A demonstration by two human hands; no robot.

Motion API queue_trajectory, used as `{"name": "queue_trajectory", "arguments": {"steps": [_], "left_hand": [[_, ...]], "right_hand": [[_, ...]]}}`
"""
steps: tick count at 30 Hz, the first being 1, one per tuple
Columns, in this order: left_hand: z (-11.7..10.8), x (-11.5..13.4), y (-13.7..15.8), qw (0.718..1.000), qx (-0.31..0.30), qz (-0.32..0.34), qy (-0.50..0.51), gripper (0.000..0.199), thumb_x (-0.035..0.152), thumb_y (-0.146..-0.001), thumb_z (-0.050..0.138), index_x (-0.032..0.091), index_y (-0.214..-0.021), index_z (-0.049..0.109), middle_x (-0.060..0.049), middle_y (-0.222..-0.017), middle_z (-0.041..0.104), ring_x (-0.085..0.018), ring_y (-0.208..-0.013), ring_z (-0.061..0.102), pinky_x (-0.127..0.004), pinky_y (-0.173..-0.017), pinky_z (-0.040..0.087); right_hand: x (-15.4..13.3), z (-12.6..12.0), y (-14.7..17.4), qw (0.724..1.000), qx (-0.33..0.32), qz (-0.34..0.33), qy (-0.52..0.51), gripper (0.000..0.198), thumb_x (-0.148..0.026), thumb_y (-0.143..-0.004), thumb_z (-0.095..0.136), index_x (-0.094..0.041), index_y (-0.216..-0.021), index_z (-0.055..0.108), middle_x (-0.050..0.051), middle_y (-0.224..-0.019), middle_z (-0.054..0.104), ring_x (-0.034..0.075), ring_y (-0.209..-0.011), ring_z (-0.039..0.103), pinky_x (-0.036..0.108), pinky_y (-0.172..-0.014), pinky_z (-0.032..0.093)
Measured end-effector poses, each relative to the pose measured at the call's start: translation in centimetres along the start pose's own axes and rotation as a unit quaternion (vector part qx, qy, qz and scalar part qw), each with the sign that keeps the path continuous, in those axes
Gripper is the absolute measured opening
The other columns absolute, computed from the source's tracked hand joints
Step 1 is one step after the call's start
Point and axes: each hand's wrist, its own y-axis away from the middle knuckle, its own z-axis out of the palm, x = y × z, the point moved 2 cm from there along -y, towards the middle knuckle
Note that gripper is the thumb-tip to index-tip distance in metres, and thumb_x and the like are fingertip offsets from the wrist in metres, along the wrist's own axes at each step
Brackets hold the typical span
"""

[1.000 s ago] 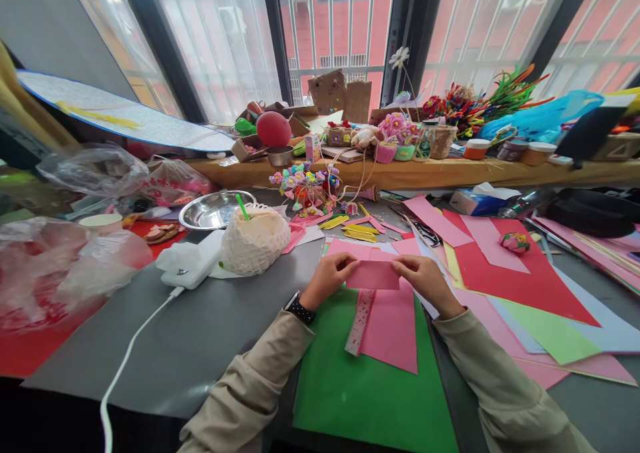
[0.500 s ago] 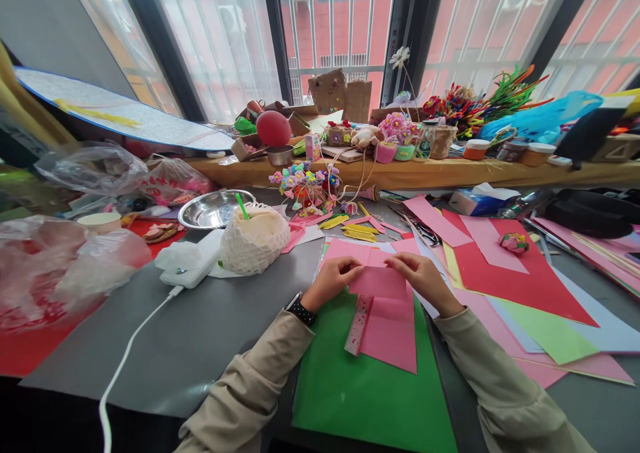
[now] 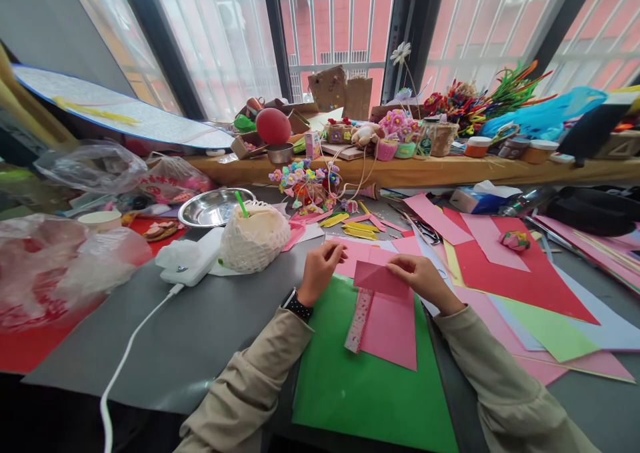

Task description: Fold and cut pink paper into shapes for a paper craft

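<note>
A small rectangle of pink paper (image 3: 377, 278) is pinched at its right end between the thumb and fingers of my right hand (image 3: 427, 280). It is held above the work surface and tilts slightly. My left hand (image 3: 320, 271) is just left of the paper, apart from it, with loosely bent fingers and nothing visible in them. Under the held piece lie a larger pink sheet (image 3: 393, 336) and a patterned pink-and-white ruler (image 3: 359, 323). Both rest on a green folder or mat (image 3: 370, 396).
Left of my hands are a coconut (image 3: 255, 236) with a green straw, a metal plate (image 3: 213, 210) and a white power strip (image 3: 193, 263). Red card (image 3: 520, 286) and coloured sheets lie at right. Yellow paper strips (image 3: 360, 230) and pipe-cleaner flowers (image 3: 305, 180) are beyond.
My left hand has let go of the small pink paper and moved left. The paper stays in my right hand, its left end now free and its angle changed.
</note>
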Motion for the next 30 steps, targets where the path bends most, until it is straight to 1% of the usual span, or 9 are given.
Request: {"name": "queue_trajectory", "arguments": {"steps": [1,2,5,7,11,17,23,28,30], "left_hand": [[0.0,0.0,0.0,1.0,0.003,0.013,-0.004,0.027,0.035,-0.078,0.042,0.012,-0.079,0.057,-0.005,-0.07,0.06,-0.012,-0.063,0.057,-0.021,-0.059,0.044],[0.2,0.1,0.1,0.999,-0.015,0.028,-0.014,0.027,0.035,-0.077,0.043,0.012,-0.082,0.057,-0.005,-0.073,0.061,-0.013,-0.065,0.057,-0.022,-0.06,0.044],[1.0,0.4,0.4,0.986,-0.143,0.068,-0.061,0.024,0.034,-0.075,0.048,0.014,-0.083,0.06,-0.004,-0.076,0.062,-0.012,-0.067,0.055,-0.02,-0.059,0.042],[1.4,0.5,0.6,0.975,-0.182,0.084,-0.098,0.022,0.031,-0.075,0.048,0.014,-0.077,0.061,-0.003,-0.072,0.062,-0.012,-0.064,0.053,-0.019,-0.058,0.04],[1.2,0.7,0.6,0.977,-0.157,0.078,-0.123,0.023,0.028,-0.076,0.045,0.012,-0.073,0.061,-0.003,-0.069,0.061,-0.011,-0.062,0.051,-0.019,-0.057,0.038],[1.2,0.7,0.6,0.971,-0.196,0.078,-0.11,0.019,0.026,-0.074,0.049,0.012,-0.073,0.062,-0.003,-0.07,0.062,-0.012,-0.064,0.052,-0.019,-0.057,0.037],[0.1,1.1,0.2,0.982,-0.12,0.072,-0.127,0.023,0.03,-0.075,0.048,0.012,-0.072,0.061,-0.002,-0.07,0.062,-0.011,-0.062,0.051,-0.018,-0.056,0.036],[-0.2,0.9,0.0,0.986,-0.107,0.065,-0.113,0.024,0.033,-0.075,0.048,0.012,-0.07,0.06,-0.002,-0.067,0.06,-0.011,-0.061,0.049,-0.018,-0.055,0.035],[-0.3,0.7,-0.1,0.989,-0.09,0.054,-0.1,0.025,0.033,-0.074,0.048,0.012,-0.068,0.059,-0.001,-0.064,0.058,-0.01,-0.059,0.047,-0.018,-0.053,0.034]], "right_hand": [[-0.2,0.2,0.0,1.0,-0.01,-0.006,-0.006,0.023,-0.035,-0.074,0.045,-0.018,-0.071,0.061,0.002,-0.072,0.063,0.015,-0.065,0.055,0.024,-0.057,0.04],[-0.4,0.5,0.0,1.0,-0.022,-0.014,-0.013,0.023,-0.035,-0.074,0.045,-0.018,-0.072,0.061,0.002,-0.073,0.063,0.015,-0.065,0.055,0.024,-0.058,0.04],[-1.0,1.1,0.1,0.998,-0.05,-0.034,-0.027,0.023,-0.033,-0.074,0.045,-0.019,-0.073,0.062,0.001,-0.072,0.064,0.014,-0.064,0.055,0.023,-0.057,0.041],[-1.1,1.2,0.1,0.998,-0.052,-0.035,-0.028,0.022,-0.032,-0.074,0.045,-0.018,-0.073,0.062,0.001,-0.072,0.064,0.014,-0.065,0.055,0.023,-0.059,0.041],[-0.8,0.9,0.1,0.998,-0.048,-0.023,-0.041,0.022,-0.033,-0.074,0.047,-0.018,-0.073,0.062,0.002,-0.073,0.064,0.015,-0.068,0.056,0.024,-0.062,0.042],[-0.7,0.8,0.1,0.997,-0.055,-0.028,-0.042,0.02,-0.032,-0.073,0.048,-0.018,-0.073,0.063,0.002,-0.074,0.064,0.015,-0.069,0.057,0.024,-0.062,0.042],[0.0,0.3,0.0,0.995,-0.032,0.013,-0.091,0.022,-0.032,-0.073,0.048,-0.015,-0.074,0.062,0.003,-0.071,0.063,0.015,-0.064,0.057,0.023,-0.058,0.044],[1.1,0.1,-0.3,0.994,-0.015,0.03,-0.105,0.023,-0.032,-0.073,0.048,-0.015,-0.072,0.063,0.003,-0.068,0.063,0.016,-0.064,0.058,0.025,-0.059,0.044],[1.4,0.1,-0.4,0.992,-0.002,0.044,-0.116,0.022,-0.031,-0.073,0.047,-0.014,-0.071,0.062,0.004,-0.065,0.063,0.016,-0.063,0.058,0.025,-0.06,0.044]]}}
